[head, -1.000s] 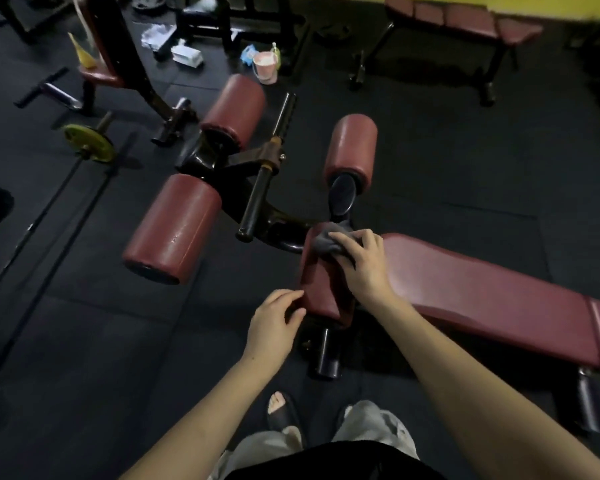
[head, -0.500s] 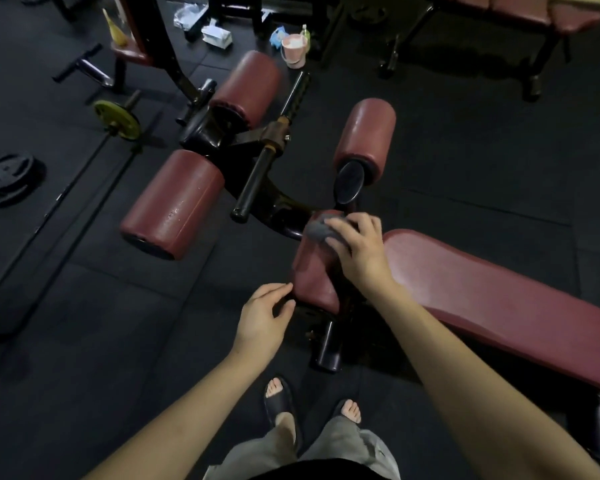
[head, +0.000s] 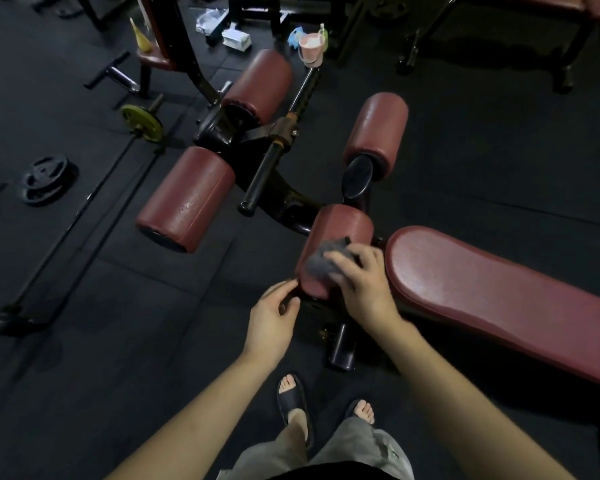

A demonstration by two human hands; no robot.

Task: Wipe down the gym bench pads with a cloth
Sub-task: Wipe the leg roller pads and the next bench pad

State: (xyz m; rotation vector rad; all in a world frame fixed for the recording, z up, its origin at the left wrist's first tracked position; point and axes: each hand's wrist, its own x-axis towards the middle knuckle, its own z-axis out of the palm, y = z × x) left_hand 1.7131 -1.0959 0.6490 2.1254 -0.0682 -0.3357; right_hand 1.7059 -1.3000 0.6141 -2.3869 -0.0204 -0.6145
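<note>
A dark red roller pad (head: 340,230) sits at the head of the long red bench pad (head: 482,292). My right hand (head: 364,285) presses a grey cloth (head: 323,263) onto the near end of that roller. My left hand (head: 274,317) is just left of the roller's near end, fingers curled, fingertips touching its edge and holding nothing. Three more red rollers stand beyond: one at the left (head: 187,199), one at the back (head: 260,84), one at the right (head: 378,129).
A black bar (head: 274,157) runs between the rollers. A barbell with a yellow plate (head: 142,123) and a black weight plate (head: 44,180) lie on the floor at left. A pink bucket (head: 310,46) stands at the back. Another bench (head: 534,8) is at top right. My sandalled feet (head: 295,400) are below.
The cloth and my right hand have slid from the roller's far top toward its near end. My left hand has come up to the roller's edge. The view has tilted down.
</note>
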